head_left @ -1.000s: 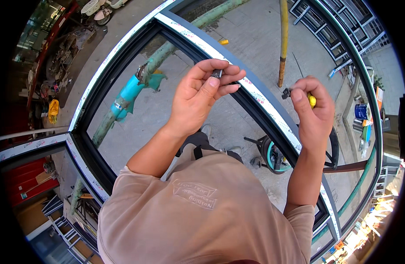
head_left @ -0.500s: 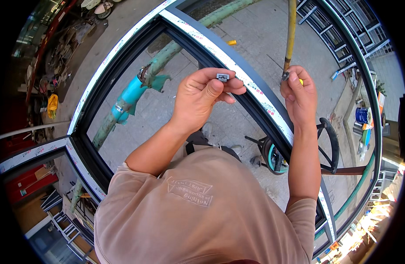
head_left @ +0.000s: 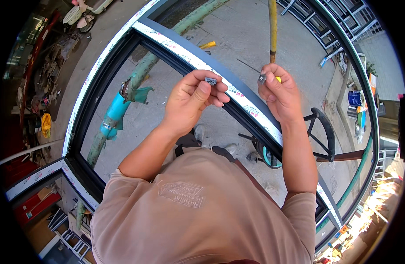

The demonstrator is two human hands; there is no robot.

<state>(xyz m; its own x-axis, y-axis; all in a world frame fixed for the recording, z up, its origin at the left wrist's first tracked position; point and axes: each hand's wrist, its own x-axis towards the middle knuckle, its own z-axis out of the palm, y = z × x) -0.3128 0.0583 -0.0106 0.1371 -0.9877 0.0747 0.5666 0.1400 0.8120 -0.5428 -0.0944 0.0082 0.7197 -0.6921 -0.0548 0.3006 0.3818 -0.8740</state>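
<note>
My left hand [head_left: 188, 100] pinches a small grey block-like fitting [head_left: 210, 81] with a recessed face between thumb and forefinger; its other fingers curl loosely. To its right my right hand [head_left: 281, 94] is closed with the thumb against the forefinger. A small dark grey piece [head_left: 262, 79] shows at its fingertips, and a round yellow end [head_left: 278, 79] pokes out beside the thumb. A thin dark rod [head_left: 247, 65] extends up-left from this hand, seemingly in line with the yellow end; its kind is unclear. Both hands are above a dark window frame [head_left: 189, 66] faced with white printed film.
A rusty teal pipe [head_left: 114, 112] runs beneath the frame at left. A yellow pole [head_left: 273, 31] stands beyond my right hand. A yellow cylinder [head_left: 207, 45] lies on the paving. A black curved bar [head_left: 329, 134] is at right; stacked dark frames [head_left: 330, 26] are at far right.
The view has shifted, so both hands appear farther left. Each keeps its small piece; the right hand's piece is turned more face-on, and the thin rod shows more plainly.
</note>
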